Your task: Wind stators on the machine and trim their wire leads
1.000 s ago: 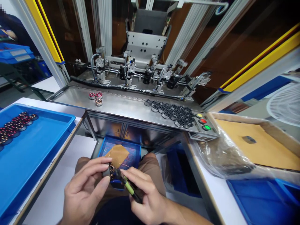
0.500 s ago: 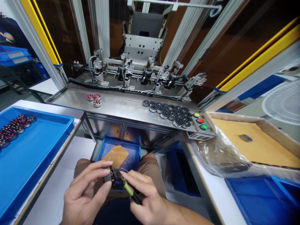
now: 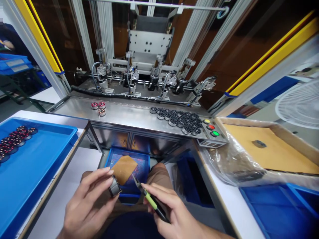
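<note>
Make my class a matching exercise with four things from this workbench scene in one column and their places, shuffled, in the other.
Things
1. Pliers
2. Small brown sheet
3. Cluster of dark round parts
4. Lone grey part

Places
A. On the steel ledge, beside coloured buttons
B. Inside the open box
C. In the right hand
D. In the low blue bin

Pairs: 1-C, 2-D, 3-A, 4-B

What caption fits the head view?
Left hand gripping a round part, right hand holding green-and-black pliers beside it.
</note>
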`<state>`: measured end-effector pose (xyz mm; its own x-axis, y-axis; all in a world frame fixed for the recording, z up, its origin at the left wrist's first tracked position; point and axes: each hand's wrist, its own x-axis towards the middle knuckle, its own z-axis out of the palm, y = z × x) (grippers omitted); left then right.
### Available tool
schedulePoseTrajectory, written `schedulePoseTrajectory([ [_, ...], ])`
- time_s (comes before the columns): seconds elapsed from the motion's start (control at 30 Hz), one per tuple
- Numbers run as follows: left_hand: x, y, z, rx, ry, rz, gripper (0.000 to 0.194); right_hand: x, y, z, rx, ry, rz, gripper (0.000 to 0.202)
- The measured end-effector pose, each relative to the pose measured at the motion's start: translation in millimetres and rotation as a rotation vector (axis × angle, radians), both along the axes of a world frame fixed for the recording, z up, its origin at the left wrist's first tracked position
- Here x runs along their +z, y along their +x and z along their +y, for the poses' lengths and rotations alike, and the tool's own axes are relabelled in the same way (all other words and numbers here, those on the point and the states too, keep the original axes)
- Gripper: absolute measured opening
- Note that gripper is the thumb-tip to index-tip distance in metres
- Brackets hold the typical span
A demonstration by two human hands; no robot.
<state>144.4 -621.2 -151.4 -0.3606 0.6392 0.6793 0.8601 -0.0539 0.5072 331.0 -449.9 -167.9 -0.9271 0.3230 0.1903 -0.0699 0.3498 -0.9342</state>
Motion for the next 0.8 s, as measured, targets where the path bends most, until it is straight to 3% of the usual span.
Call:
schedulePoseTrajectory([
  [0.17,2.4,-3.4,0.3,0.032,-0.075,0.139,0.039,17.1,5.5,-6.1,0.168,-0.396,-0.055,0.068],
  [0.27,1.2,-3.6,-1.4,0.007,-0.057,0.128,0.047,22.0,2.7,-7.7,0.244,-0.535,-0.101,0.063],
  [0.4,-1.9,-1.0,-5.2,-0.023,0.027,-0.007,0.063,24.6,-3.6,-8.1,0.289,-0.573,-0.132,0.06],
  [0.57,-2.3,0.7,-4.4,-0.062,0.067,-0.139,0.056,27.6,-8.5,-8.8,0.308,-0.532,-0.12,0.066],
  [0.8,3.7,-0.5,0.1,-0.092,0.066,-0.144,0.052,28.9,-12.0,-9.8,0.29,-0.549,-0.096,0.067],
])
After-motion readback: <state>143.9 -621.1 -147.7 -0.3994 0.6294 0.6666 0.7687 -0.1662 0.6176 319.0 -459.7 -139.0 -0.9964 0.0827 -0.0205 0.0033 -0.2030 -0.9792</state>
